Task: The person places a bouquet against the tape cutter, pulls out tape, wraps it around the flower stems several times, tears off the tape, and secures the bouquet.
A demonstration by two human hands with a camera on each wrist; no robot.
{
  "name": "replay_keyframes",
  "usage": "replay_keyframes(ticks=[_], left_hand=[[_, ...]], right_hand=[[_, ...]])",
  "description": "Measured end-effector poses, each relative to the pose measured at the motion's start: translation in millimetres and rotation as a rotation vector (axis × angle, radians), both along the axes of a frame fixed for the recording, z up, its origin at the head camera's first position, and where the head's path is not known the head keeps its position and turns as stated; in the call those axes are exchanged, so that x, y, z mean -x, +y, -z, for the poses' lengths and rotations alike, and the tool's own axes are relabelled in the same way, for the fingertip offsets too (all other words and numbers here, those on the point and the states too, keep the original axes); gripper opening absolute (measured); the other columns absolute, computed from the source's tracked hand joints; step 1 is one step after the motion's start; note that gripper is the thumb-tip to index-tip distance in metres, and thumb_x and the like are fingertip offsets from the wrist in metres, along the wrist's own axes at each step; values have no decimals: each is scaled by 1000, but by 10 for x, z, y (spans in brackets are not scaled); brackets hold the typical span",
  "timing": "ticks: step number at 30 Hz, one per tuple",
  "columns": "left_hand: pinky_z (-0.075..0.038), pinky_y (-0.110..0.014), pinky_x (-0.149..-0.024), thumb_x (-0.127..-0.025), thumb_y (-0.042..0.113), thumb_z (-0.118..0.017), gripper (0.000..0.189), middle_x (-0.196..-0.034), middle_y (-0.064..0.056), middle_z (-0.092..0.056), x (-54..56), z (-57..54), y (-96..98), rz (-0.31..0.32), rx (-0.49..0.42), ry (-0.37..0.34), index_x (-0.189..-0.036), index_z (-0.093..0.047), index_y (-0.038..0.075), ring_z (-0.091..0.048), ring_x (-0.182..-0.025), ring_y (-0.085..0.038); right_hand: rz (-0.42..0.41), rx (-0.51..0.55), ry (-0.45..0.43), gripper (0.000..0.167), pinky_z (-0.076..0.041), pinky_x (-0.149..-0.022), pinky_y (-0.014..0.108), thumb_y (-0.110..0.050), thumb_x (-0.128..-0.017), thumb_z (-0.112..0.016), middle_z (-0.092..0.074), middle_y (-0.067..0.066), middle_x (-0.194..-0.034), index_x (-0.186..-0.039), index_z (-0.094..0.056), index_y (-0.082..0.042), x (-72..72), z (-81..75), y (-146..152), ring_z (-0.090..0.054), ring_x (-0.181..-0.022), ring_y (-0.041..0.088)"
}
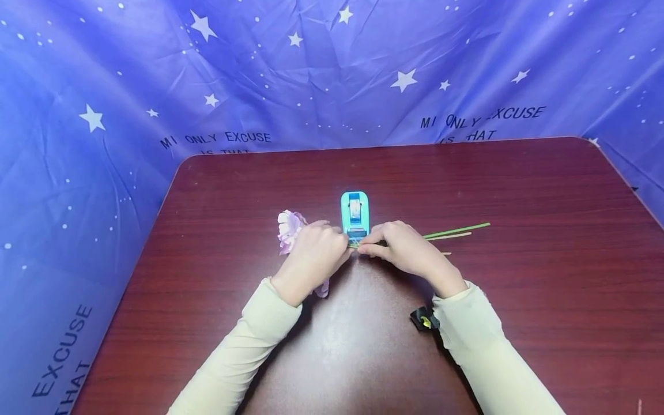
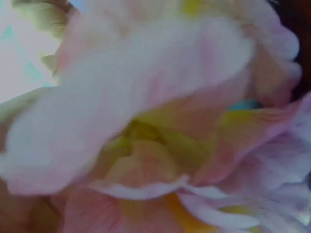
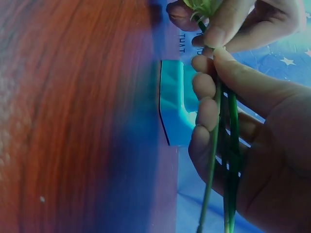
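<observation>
Artificial flowers with pale pink-lilac petals (image 1: 289, 226) show to the left of my left hand (image 1: 316, 253), and petals (image 2: 121, 97) fill most of the left wrist view. Just below the blossoms, that hand grips the green stems between thumb and fingers. My right hand (image 1: 407, 251) pinches the same stems close beside it, thumb against the fingertips. From there the stems (image 3: 233, 131) run through the right palm, and their ends (image 1: 467, 228) stick out past that hand. A light-blue tape dispenser (image 1: 355, 199) stands right behind the meeting fingertips.
The dark red-brown wooden table (image 1: 544, 242) lies under both arms. A small black object (image 1: 421, 319) with a yellow spot is beside the right cuff. Behind the table's far edge hangs a blue curtain (image 1: 311, 75) with white stars and lettering.
</observation>
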State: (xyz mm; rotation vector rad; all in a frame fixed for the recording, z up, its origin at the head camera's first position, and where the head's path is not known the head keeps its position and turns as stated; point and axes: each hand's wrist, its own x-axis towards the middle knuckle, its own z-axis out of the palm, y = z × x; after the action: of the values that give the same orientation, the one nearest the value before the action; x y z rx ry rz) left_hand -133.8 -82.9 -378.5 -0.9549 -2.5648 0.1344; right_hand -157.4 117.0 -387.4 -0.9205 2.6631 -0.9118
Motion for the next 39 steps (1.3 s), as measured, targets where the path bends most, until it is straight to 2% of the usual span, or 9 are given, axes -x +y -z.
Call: replay_keyframes(ticks=[4, 8, 15, 18, 22, 27, 31, 36, 39], left_hand=[[-49, -31, -52, -84, 10, -71, 23, -60, 4, -62, -44, -32, -1, -19, 9, -127, -64, -65, 21, -59, -54, -16], [-51, -33, -52, -88, 4, -67, 22, -62, 2, -62, -50, -50, 8, -3, -25, -262, -71, -67, 18, -59, -55, -17], [-53, -33, -57, -98, 19, -63, 23, -64, 2, -62, 4, -46, 7, 17, -75, -333, -77, -71, 14, -58, -56, -16], [-53, -32, -61, -95, 13, -65, 17, -66, 4, -65, 6, -34, -12, 29, -55, -318, -79, -72, 16, -60, -59, -15], [-51, -30, -72, -85, 3, -69, 17, -68, 7, -68, 13, -21, -19, 57, 10, -238, -80, -73, 19, -64, -63, -13], [-51, -30, -77, -85, 15, -74, 8, -67, 8, -68, 21, -20, -7, 47, 13, -207, -79, -73, 19, -66, -66, -12], [-52, -31, -69, -86, 19, -76, 11, -66, 6, -67, 10, -25, -7, 6, -16, -223, -75, -72, 20, -64, -64, -15], [-51, -32, -55, -72, 9, -79, 21, -62, 6, -63, -4, -20, -2, -37, 46, -156, -69, -67, 26, -60, -56, -14], [-51, -31, -53, -64, 13, -82, 22, -61, 7, -62, -10, -9, 5, -62, 83, -109, -67, -66, 27, -60, -55, -12]], right_hand=[[-2, -14, 28, 15, -53, -74, 33, -23, -93, -70, -72, -6, -88, -99, -80, -15, -18, -5, -13, -63, -76, 7], [-2, -39, 60, 14, -53, -77, 35, -22, -92, -71, -71, -5, -90, -100, -80, -15, -29, -4, 0, -65, -80, 9], [-21, -42, 98, 12, -53, -80, 37, -20, -92, -71, -72, -5, -95, -98, -80, -17, -20, 8, 30, -66, -85, 10], [-31, -40, 106, 11, -54, -79, 37, -20, -91, -71, -72, -6, -95, -97, -80, -17, -21, 11, 21, -66, -84, 10], [-29, -46, 116, 11, -54, -78, 37, -20, -91, -71, -71, -6, -94, -96, -80, -17, -24, 5, 17, -67, -84, 10], [-23, -46, 109, 10, -54, -78, 37, -20, -91, -72, -72, -6, -95, -95, -80, -17, -25, 2, 21, -67, -86, 10], [-18, -41, 120, 9, -54, -78, 38, -20, -91, -72, -72, -6, -96, -94, -80, -17, -23, 2, 14, -68, -86, 11], [-5, -46, 94, 12, -55, -81, 39, -22, -92, -71, -74, -3, -99, -96, -80, -15, -24, 1, 2, -69, -90, 13], [10, -53, 10, 14, -54, -76, 36, -25, -94, -68, -73, -4, -87, -96, -79, -16, -21, 3, -4, -67, -79, 10]])
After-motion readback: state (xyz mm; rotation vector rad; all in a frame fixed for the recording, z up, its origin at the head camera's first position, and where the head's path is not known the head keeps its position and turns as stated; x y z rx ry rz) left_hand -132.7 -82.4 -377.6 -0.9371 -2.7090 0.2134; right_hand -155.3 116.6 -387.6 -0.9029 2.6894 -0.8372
